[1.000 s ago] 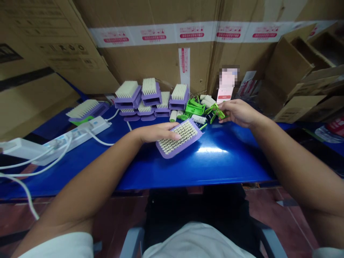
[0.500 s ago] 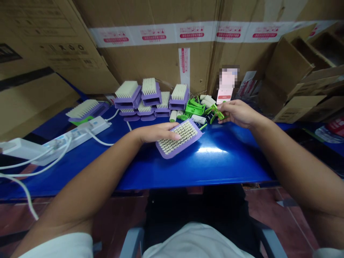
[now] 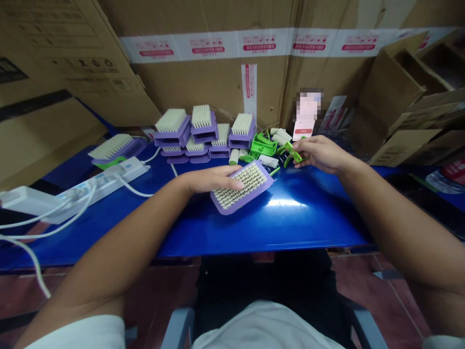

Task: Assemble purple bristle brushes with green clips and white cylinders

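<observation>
My left hand (image 3: 218, 179) grips a purple brush head (image 3: 250, 180) with cream bristles turned up toward me, thumb lying across the bristles. It is held tilted over the blue table. Between the fingers of my right hand (image 3: 316, 152) is a green plastic part (image 3: 292, 153) with an open frame shape. Just left of it lies a heap of green plastic pieces (image 3: 264, 145) with white rollers (image 3: 269, 161) among them. Behind my left hand, several purple brush heads (image 3: 173, 127) stand stacked, bristles up.
A white power strip (image 3: 98, 186) with plugged cables crosses the table's left side, beside another purple brush (image 3: 112, 148). A phone (image 3: 305, 118) leans against the tall cardboard boxes (image 3: 203, 82) at the back. Opened cartons (image 3: 395, 97) stand at right, near a dark flat object (image 3: 425, 194).
Almost nothing differs. The green part in my right hand has shifted very slightly; my left hand and the brush head stay in place.
</observation>
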Demonstrator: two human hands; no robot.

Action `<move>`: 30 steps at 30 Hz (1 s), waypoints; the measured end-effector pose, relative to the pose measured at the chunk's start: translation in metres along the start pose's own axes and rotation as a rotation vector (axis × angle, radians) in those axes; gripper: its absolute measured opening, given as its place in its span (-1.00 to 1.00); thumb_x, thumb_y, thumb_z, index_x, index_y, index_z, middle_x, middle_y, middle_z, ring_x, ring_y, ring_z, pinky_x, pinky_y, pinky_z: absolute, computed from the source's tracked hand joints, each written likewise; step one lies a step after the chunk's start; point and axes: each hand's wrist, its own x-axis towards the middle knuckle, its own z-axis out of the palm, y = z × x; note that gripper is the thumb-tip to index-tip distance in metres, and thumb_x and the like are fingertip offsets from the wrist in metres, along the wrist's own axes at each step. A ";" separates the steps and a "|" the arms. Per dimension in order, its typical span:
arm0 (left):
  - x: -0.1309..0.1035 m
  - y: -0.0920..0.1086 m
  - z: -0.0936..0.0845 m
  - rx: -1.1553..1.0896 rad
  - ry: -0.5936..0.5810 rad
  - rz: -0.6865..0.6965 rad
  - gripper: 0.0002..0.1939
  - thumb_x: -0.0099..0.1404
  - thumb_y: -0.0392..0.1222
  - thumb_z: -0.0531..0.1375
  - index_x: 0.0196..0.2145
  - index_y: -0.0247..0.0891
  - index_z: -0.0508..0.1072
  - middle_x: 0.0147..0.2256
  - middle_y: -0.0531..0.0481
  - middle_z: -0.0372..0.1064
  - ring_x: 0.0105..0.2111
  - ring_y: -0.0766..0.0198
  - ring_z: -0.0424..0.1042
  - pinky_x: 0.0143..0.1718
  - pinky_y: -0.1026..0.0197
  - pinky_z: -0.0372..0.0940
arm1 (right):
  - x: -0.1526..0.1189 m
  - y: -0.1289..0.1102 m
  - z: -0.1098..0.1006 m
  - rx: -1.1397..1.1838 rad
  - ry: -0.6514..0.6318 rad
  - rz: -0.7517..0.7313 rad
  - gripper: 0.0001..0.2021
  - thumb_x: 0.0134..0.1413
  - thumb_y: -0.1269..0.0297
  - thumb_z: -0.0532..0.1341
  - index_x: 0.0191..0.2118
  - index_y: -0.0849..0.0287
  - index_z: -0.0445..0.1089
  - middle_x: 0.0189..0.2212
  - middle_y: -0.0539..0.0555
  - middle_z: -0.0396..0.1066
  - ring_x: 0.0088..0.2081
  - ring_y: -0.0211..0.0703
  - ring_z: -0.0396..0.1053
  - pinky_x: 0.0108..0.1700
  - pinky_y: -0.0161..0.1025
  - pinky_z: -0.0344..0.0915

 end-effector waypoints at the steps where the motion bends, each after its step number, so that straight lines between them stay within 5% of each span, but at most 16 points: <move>1: 0.000 0.000 0.000 0.003 0.001 -0.001 -0.15 0.17 0.31 0.52 0.25 -0.18 0.45 0.02 -0.10 0.61 -0.12 0.10 0.63 -0.22 0.19 0.49 | 0.000 0.000 0.000 0.000 -0.003 -0.001 -0.93 0.09 0.40 0.44 -0.39 0.18 0.57 -0.47 0.10 0.50 -0.40 -0.13 0.46 -0.36 -0.22 0.58; 30: -0.001 0.002 -0.001 0.028 0.011 -0.010 -0.14 0.15 0.32 0.53 0.24 -0.17 0.45 0.07 -0.14 0.59 -0.06 0.06 0.62 -0.19 0.18 0.49 | -0.002 0.001 0.003 0.025 -0.030 -0.025 -0.88 0.12 0.43 0.47 -0.42 0.21 0.59 -0.49 0.10 0.51 -0.41 -0.15 0.51 -0.36 -0.25 0.61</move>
